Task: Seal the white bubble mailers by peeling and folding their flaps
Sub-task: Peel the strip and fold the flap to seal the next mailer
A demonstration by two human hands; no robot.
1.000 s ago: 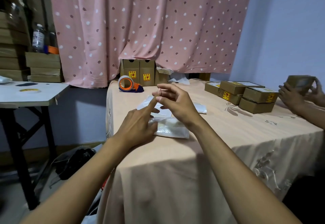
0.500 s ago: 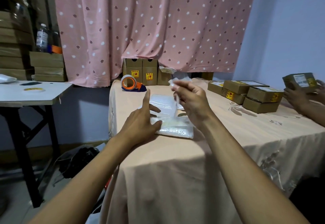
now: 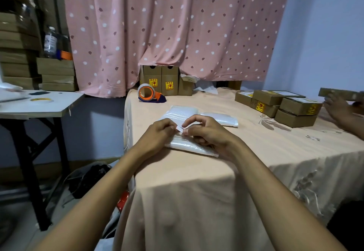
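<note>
Right hand (image 3: 208, 134), raised moment ago, now coming down. It and left hand (image 3: 157, 134) both pinching white strip (image 3: 179, 128) over mailer (image 3: 195, 148) on counter (image 3: 197, 172). Probably flap folding is starting.

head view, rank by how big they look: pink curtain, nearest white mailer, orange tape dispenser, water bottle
1. pink curtain
2. nearest white mailer, partly covered
3. orange tape dispenser and water bottle look alike; bottle is farther off, so unranked
</note>
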